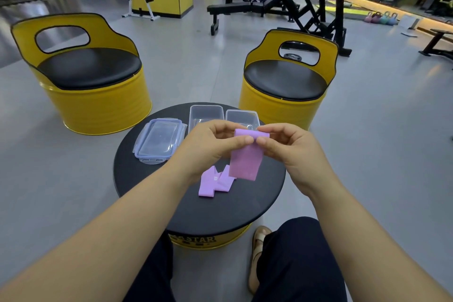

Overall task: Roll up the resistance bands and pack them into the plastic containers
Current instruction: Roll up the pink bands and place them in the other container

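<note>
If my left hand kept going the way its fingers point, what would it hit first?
Probably the right hand: the left hand points across at it, both pinching the purple band, thumbs nearly touching.

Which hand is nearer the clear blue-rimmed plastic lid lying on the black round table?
Left. The left hand hovers just right of the clear blue-rimmed plastic lid, pinching the purple resistance band; the right hand pinches the band's far side, farther right.

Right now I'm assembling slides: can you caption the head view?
Left hand and right hand pinch a purple resistance band above the black table; second band and open containers wait.
</note>
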